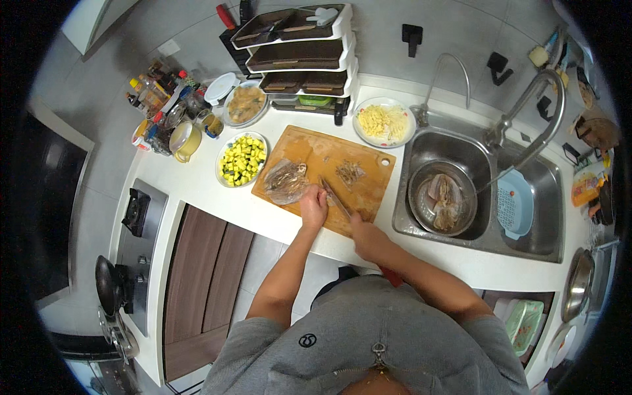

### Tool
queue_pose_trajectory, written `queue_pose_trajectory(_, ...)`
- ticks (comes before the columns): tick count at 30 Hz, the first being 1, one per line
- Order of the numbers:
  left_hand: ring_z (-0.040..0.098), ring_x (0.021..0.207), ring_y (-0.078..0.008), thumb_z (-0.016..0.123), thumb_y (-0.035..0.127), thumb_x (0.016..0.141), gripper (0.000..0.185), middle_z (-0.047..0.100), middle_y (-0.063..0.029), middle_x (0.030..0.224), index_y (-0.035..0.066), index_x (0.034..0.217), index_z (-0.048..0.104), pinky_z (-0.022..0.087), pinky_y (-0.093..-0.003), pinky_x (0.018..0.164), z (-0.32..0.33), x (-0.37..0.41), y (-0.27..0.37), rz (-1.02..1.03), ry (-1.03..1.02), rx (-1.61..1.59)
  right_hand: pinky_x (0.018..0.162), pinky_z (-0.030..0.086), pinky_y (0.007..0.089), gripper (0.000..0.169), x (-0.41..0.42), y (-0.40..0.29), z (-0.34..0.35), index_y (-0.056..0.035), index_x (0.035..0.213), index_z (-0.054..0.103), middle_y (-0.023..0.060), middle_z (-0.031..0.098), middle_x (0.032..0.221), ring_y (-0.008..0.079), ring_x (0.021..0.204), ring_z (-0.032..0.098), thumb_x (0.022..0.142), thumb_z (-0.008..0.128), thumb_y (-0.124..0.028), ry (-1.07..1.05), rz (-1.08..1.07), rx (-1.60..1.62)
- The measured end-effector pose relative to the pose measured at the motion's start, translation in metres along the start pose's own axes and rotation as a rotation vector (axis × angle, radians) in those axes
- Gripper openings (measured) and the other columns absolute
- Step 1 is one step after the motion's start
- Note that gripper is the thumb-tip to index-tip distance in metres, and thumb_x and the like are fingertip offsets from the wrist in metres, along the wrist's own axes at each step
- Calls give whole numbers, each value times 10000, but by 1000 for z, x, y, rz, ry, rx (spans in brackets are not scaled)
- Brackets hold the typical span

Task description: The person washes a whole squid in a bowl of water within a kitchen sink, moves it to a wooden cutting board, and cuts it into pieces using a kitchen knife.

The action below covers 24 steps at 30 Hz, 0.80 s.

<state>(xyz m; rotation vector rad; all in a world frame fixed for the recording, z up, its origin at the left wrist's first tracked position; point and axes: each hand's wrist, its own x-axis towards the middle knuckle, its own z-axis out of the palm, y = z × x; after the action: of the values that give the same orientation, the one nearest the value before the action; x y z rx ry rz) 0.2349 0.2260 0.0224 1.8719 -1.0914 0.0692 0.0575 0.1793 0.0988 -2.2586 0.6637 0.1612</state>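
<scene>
A pale brown squid-like piece of seafood (pixel 282 182), flattened and wet-looking, lies on the left part of a wooden cutting board (pixel 316 143). My left hand (pixel 315 206) is curled at its lower right edge, the fingertips mostly hidden. In my right hand (pixel 368 239) is a kitchen knife (pixel 336 198); its blade points up and left across the board, the tip close to my left thumb. Beyond the blade sits a small heap of thin cut pieces (pixel 350 173). Something red (pixel 392 275) shows below my right forearm, partly hidden.
A bowl of diced green-and-yellow vegetable (pixel 242 160) stands left of the board. Behind it is a plate of chopped pale yellow food (pixel 384 122). On the right, a sink (pixel 444 136) holds a metal basin (pixel 414 210) with more seafood. Bottles (pixel 148 96) and a tiered rack (pixel 298 59) line the wall.
</scene>
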Motion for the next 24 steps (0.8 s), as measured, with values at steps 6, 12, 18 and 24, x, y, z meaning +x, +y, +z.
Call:
queue_pose_trajectory(6,507,606,-286,572,17,749,56,513,-152,676,-4,791,541,421,-351,561,3,4,3,42,8,-40,702,459,481,200,36,-10,-11,40,946,413,281,591,806,413,770,596,817,411,-113,193,-5,-50)
queue_pose_trajectory(12,541,767,-277,628,85,736,199,581,-135,839,30,922,585,439,-362,708,-21,31,-11,104,92,78,678,439,486,203,8,8,-42,12,942,377,284,569,804,446,783,561,776,464,-67,209,21,61)
queue_pose_trajectory(18,378,1116,-403,685,443,646,638,413,-213,1235,152,1189,522,298,-493,922,-50,61,-46,-88,-134,590,661,445,477,222,-3,8,-18,48,967,403,273,579,819,406,800,582,768,456,-34,54,-46,17)
queue_pose_trajectory(24,274,1224,-401,691,510,586,694,312,-205,1335,246,1203,515,192,-522,992,-50,46,-27,-229,-296,538,629,480,456,181,2,20,-37,6,935,459,228,599,771,380,740,603,769,455,-65,241,46,-67)
